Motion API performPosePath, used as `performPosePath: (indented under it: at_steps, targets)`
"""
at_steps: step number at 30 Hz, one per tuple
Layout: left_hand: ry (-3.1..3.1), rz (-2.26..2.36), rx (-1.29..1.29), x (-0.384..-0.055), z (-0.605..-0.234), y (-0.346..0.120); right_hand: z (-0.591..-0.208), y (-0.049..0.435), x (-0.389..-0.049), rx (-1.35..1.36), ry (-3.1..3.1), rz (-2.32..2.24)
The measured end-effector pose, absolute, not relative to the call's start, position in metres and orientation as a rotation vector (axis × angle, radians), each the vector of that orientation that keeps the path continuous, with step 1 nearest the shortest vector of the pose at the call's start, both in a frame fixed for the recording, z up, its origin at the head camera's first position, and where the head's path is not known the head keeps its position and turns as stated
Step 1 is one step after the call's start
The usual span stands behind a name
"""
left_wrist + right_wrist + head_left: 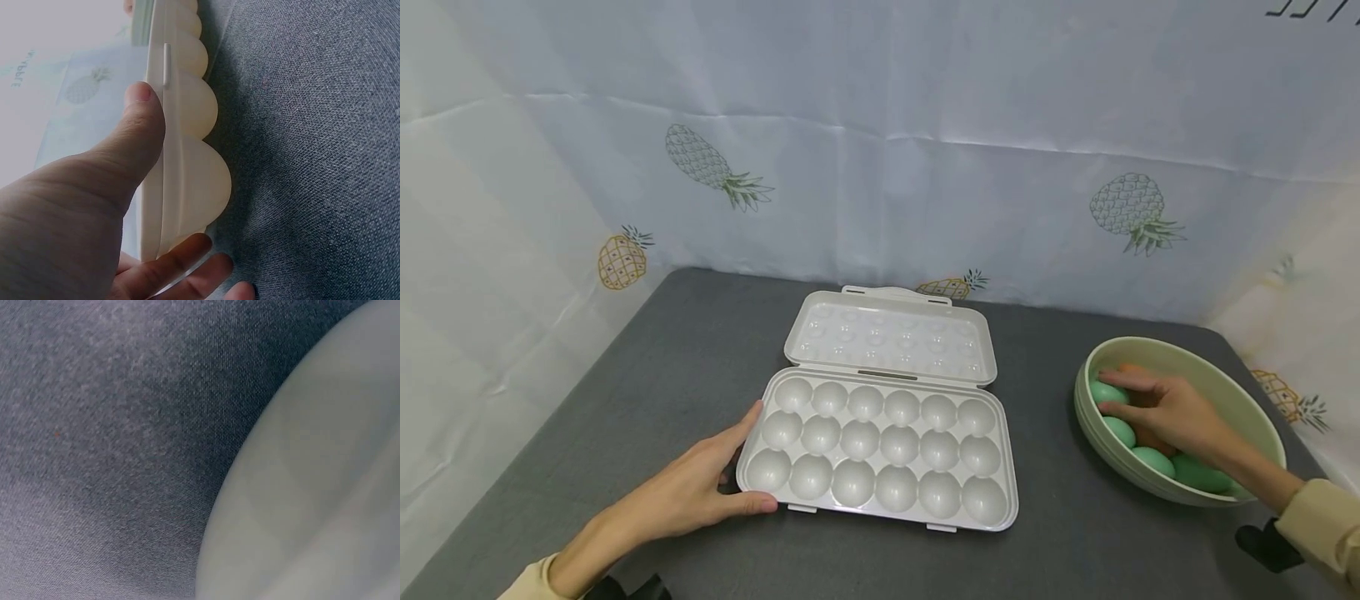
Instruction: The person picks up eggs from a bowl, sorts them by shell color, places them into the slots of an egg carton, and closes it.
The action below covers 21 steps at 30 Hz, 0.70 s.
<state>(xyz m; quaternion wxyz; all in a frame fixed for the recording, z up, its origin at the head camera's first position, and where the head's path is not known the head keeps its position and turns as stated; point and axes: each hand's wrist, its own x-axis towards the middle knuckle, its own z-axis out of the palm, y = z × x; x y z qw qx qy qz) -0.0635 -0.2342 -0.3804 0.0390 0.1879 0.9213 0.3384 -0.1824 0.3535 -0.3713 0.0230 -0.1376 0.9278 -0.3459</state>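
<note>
A white plastic egg box (880, 518) lies with its lid (891, 329) folded back, its rows of round hollows bare. My left hand (688, 485) grips its near left corner; in the left wrist view the thumb (140, 122) presses the front side, while other fingers reach round the end by the rounded cups (194, 181). Over at the right, my right hand (1180, 417) reaches into a pale green bowl (1217, 387), fingers and thumb around a green egg (1106, 394). More green eggs (1152, 460) and something orange (1150, 440) lie under the hand, partly hidden.
A dark grey cloth (647, 375) covers the table. White curtains with printed pineapples (696, 156) hang behind it and at both sides. The bowl stands near the table's right edge, and its outer wall (300, 487) fills much of the right wrist view.
</note>
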Motion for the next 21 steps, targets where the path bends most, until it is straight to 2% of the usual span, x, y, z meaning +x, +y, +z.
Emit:
performPosePath:
  at_steps: [6,21]
  targets:
    - [2.814,1.049,0.579,-0.0637,-0.3813,-0.2346,-0.3737,0.3533,-0.1827,-0.407,2.916,-1.016]
    - [2.832,1.028,0.580,-0.0645,-0.3803,-0.2345,-0.3796,0.3514,-0.1852,-0.368,2.874,-1.211]
